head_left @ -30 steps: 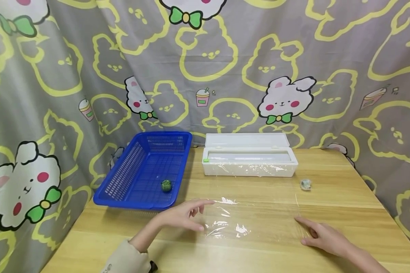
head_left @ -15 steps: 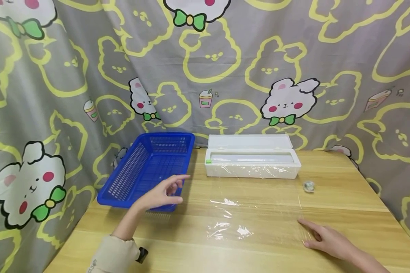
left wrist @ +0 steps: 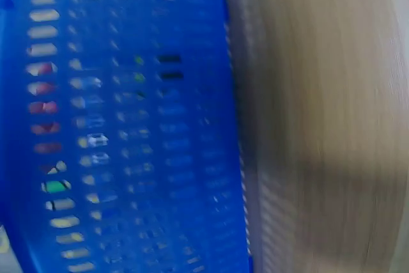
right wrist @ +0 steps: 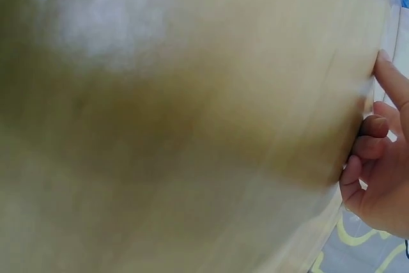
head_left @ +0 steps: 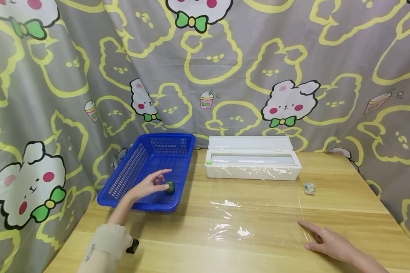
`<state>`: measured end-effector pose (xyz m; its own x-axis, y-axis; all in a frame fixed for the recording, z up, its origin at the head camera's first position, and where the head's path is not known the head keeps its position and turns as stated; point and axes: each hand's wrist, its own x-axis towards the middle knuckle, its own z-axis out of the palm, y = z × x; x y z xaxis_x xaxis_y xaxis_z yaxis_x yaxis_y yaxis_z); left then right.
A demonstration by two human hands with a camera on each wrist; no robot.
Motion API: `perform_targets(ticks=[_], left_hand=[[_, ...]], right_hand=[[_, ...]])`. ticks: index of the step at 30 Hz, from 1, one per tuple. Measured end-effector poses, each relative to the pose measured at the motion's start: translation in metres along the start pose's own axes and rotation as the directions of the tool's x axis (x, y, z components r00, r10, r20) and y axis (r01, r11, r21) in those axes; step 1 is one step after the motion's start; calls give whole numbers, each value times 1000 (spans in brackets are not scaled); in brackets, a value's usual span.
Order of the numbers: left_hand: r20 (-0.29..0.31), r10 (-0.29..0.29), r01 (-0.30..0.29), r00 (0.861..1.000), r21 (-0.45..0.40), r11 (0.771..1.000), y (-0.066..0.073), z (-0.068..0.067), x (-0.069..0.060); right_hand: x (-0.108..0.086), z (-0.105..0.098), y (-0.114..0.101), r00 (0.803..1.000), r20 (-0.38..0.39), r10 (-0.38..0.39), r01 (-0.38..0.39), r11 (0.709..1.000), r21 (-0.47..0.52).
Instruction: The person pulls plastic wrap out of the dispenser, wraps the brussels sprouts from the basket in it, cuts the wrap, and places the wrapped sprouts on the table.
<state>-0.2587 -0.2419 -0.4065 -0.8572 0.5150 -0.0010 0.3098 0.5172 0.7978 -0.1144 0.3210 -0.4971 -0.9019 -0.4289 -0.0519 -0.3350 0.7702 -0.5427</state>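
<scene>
My left hand (head_left: 150, 186) is over the blue plastic basket (head_left: 104, 200), fingers spread and slightly bent. Its thumb reaches a small dark-green round thing (head_left: 171, 187) in the basket; whether they touch, I cannot tell. A sheet of clear cling film (head_left: 253, 212) stretches over the table from a white cling film dispenser (head_left: 253, 172), whose lid stands up. At the film's right front corner, my right hand (head_left: 329, 242) rests with index finger and thumb extended on its edge. In the right wrist view its other fingers (right wrist: 370, 147) are bent.
A small crumpled silvery-green ball (head_left: 309, 188) lies on the wooden table (head_left: 345, 197), right of the film. A green slider (head_left: 209, 162) sits at the dispenser's left end. A patterned grey curtain (head_left: 232, 68) hangs behind and along the left side.
My left hand has let go of the film's left edge and moved left over the basket, to the green round thing. My right hand has stayed on the film.
</scene>
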Motion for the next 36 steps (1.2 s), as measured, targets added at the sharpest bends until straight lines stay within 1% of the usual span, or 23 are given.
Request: perform_targets(ticks=[3,4,6,7,9,11,13,16,18,21,24,28,31,36], left_hand=[[25,-50,48,998,55,997,-7,-2,5],[35,-65,63,997,73,995,-9,-2,6],[52,-95,89,994,113,990,-12,-3,9],[58,-104,96,993,138,986,-13,-3,11],[73,-112,97,991,184,978,-16,-4,14],[81,-104,81,991,245,966,-19,-5,17],[89,-99,68,991,298,952,-22,-7,21],[90,-116,77,989,356,931,-25,-10,26],[97,-138,93,986,368,925,-27,-10,29],[98,-156,109,983,372,922,-31,-8,32],[95,-171,120,981,402,908,-34,-4,36],[95,-215,149,972,458,876,-36,2,37],[98,-239,163,966,484,860,-36,6,37],[87,-238,159,967,522,838,-31,7,38]], right_hand=[[0,0,2,1000,-5,-23,23,1000,11],[0,0,2,1000,3,-21,21,999,31],[0,0,2,1000,13,-17,17,999,33],[0,0,2,1000,13,-14,14,1000,19],[1,-1,2,1000,29,9,-9,1000,6],[1,-2,1,999,37,27,-26,999,-24],[2,-3,0,998,46,42,-41,999,-29],[2,-3,-1,997,61,53,-53,999,-7],[2,-3,-1,996,66,53,-54,998,22],[2,-3,-1,996,74,51,-56,996,70],[1,-2,0,996,76,51,-60,992,114],[2,0,0,997,62,47,-54,992,118],[2,0,0,998,47,43,-48,993,111],[1,0,0,998,41,47,-51,993,102]])
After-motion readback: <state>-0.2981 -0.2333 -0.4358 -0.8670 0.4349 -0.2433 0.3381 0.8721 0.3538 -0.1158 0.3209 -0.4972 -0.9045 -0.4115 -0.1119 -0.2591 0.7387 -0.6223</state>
